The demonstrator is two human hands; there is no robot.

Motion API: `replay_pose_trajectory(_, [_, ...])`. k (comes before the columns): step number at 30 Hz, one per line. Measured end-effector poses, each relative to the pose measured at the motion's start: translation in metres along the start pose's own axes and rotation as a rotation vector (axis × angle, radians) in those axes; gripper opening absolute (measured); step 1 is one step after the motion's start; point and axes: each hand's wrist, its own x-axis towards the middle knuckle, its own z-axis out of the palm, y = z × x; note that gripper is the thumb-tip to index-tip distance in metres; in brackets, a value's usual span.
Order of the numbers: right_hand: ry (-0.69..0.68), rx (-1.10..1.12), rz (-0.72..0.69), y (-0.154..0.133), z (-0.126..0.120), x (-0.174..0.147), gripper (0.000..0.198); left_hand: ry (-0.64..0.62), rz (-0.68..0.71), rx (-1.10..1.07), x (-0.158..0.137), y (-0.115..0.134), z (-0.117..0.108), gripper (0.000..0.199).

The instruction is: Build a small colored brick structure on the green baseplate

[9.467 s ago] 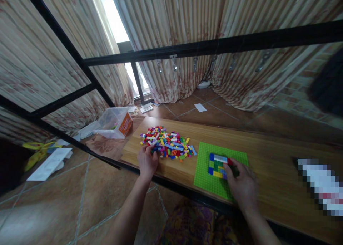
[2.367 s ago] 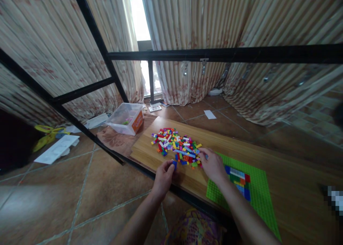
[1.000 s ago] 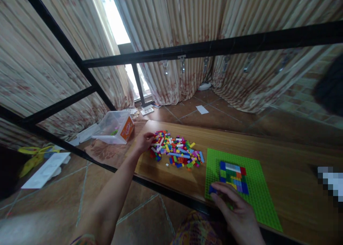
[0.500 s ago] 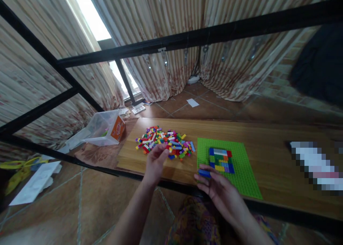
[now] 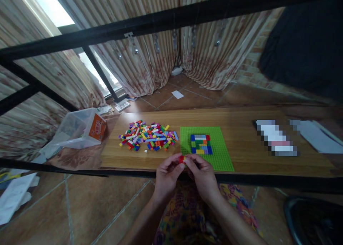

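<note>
Left hand (image 5: 166,175) and right hand (image 5: 204,177) jointly pinching red and yellow bricks (image 5: 182,159) — partly hidden, multicoloured block (image 5: 201,145) — three corners blue, one red, on green baseplate (image 5: 221,155)

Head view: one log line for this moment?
left hand: holding red brick | right hand: at red brick | brick pile: left of green board

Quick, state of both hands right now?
Left hand: closed, pinching a small red brick.
Right hand: closed, fingertips at that brick; exact grip hidden.
</note>
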Motion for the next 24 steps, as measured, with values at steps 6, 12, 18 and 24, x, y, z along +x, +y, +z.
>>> replay_pose_trajectory(6, [-0.028,-0.187,-0.093,0.006,-0.003,0.002,0.027,-0.040,0.025,0.113,0.000,-0.003,-0.006,0.034])
replay_pose_trajectory(12, [-0.044,-0.163,-0.027,0.007,0.006,0.003,0.031,-0.017,0.102,0.187,0.001,-0.002,-0.012,0.025])
replay_pose_trajectory(18, [-0.069,-0.038,0.061,0.002,0.022,0.002,0.034,0.003,0.105,0.165,0.001,0.006,-0.019,0.024])
replay_pose_trajectory(24, [-0.161,-0.180,0.017,-0.001,0.036,0.027,0.034,0.109,0.080,0.077,0.005,0.010,-0.034,0.028])
